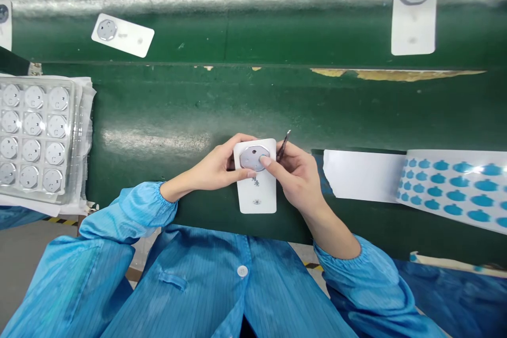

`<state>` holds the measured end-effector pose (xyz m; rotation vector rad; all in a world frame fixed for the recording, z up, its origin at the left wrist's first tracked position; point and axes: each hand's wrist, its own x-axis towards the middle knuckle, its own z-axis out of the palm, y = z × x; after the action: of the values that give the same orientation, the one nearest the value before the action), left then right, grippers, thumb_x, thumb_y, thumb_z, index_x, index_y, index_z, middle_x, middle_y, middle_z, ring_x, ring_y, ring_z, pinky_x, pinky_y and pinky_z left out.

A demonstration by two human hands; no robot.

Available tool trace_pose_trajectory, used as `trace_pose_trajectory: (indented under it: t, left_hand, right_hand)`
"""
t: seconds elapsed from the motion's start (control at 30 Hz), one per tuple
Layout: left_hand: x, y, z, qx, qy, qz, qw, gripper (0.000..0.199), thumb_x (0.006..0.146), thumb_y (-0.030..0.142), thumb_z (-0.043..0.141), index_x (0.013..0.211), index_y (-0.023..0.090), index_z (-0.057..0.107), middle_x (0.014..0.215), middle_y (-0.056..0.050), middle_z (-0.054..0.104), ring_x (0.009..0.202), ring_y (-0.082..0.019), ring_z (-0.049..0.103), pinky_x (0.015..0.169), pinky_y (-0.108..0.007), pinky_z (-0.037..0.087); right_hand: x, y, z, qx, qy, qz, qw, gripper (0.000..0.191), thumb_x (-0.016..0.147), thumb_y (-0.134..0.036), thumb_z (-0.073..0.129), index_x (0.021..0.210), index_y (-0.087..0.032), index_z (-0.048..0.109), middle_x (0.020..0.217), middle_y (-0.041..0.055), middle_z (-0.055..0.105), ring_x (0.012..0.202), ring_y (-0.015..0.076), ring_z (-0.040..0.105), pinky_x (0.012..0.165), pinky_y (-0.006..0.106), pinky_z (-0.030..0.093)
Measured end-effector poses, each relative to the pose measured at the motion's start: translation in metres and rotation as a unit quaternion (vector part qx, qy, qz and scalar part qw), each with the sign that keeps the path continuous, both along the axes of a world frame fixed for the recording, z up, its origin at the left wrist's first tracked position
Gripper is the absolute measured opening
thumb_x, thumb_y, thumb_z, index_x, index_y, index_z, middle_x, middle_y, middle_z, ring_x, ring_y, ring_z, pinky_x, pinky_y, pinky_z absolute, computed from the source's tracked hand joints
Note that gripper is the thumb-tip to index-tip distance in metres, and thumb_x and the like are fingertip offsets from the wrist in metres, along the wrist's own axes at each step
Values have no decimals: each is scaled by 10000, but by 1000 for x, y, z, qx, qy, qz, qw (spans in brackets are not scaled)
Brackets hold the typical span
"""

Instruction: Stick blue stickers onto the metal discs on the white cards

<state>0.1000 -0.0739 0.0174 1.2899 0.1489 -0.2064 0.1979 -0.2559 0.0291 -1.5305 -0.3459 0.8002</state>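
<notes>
A white rectangular panel [257,202] with rounded corners is held upright in front of me. Near its top sits a grey rounded disc [249,159], and small dark markings show below that. My left hand [216,166] grips the panel's left side, thumb on the front and fingers behind. On the other side, my right hand [299,177] presses its thumb on the disc's right edge. That hand also keeps dark tweezers [283,147] between its fingers, tip pointing up. The fingers behind the panel are partly hidden.
At left, a clear plastic tray [72,140] holds several grey discs. Similar white panels [132,41] lie on the green surface farther back, one more panel [414,31] at right. A sheet of blue stickers [451,185] with blank white backing [364,175] lies right of my hands.
</notes>
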Motion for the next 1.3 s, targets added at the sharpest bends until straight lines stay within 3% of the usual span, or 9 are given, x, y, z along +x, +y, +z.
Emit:
trace_pose_trajectory:
  t: [0.17, 0.4, 0.53, 0.73, 1.0, 1.13, 1.3]
  left_hand:
    - [-2, -6, 0, -2, 1, 14, 1000, 531, 875, 434, 830, 1259, 233, 521, 1050, -51, 653, 923, -201, 696, 781, -315, 616]
    - [-1, -4, 2, 26, 6, 51, 998, 525, 876, 475, 819, 1257, 232, 551, 1041, -45, 661, 880, -178, 664, 755, -289, 579]
    - [-2, -7, 6, 49, 9, 91, 995, 516, 909, 508, 776, 1286, 238, 547, 1103, -58, 655, 809, -149, 631, 664, -262, 540]
    - [-4, -14, 9, 89, 24, 115, 989, 565, 894, 554, 769, 1297, 264, 499, 1013, -44, 637, 725, -149, 602, 596, -284, 520]
    - [-6, -10, 4, 54, -5, 73, 996, 536, 936, 498, 719, 1320, 262, 430, 1002, -25, 588, 691, -126, 564, 566, -253, 495]
    - [-7, -12, 0, 75, -58, 45, 994, 444, 960, 442, 687, 1271, 237, 444, 974, -13, 570, 713, -119, 559, 579, -224, 479]
    - [-7, -12, -1, 95, -62, 47, 992, 472, 972, 419, 676, 1332, 240, 428, 1066, -39, 585, 795, -134, 588, 641, -230, 513]
  right_hand:
    - [-3, 0, -3, -10, -22, -27, 999, 334, 866, -542, 820, 868, -245, 669, 768, 7, 648, 633, 179, 595, 536, 298, 508]
    - [-2, -2, -7, 6, -19, 32, 999, 339, 920, -580, 744, 1007, -261, 669, 845, 23, 667, 700, 210, 633, 567, 321, 525]
    - [-5, -4, -10, 4, -75, 63, 995, 319, 943, -572, 728, 1042, -275, 664, 825, 27, 643, 686, 218, 616, 567, 350, 529]
    - [-8, -7, -18, -9, -124, 86, 989, 349, 923, -584, 753, 1075, -283, 665, 814, 35, 640, 653, 220, 600, 541, 366, 534]
    - [-7, -2, -12, 18, -88, 70, 993, 299, 953, -543, 738, 962, -255, 657, 799, 17, 629, 646, 186, 588, 541, 321, 511]
    - [-6, 0, -7, 29, -83, 23, 996, 326, 937, -529, 764, 889, -231, 642, 756, -3, 600, 609, 152, 547, 509, 276, 461]
    - [-3, 0, -6, 27, -41, 33, 998, 356, 922, -563, 760, 906, -226, 649, 782, 6, 625, 643, 161, 580, 535, 273, 499]
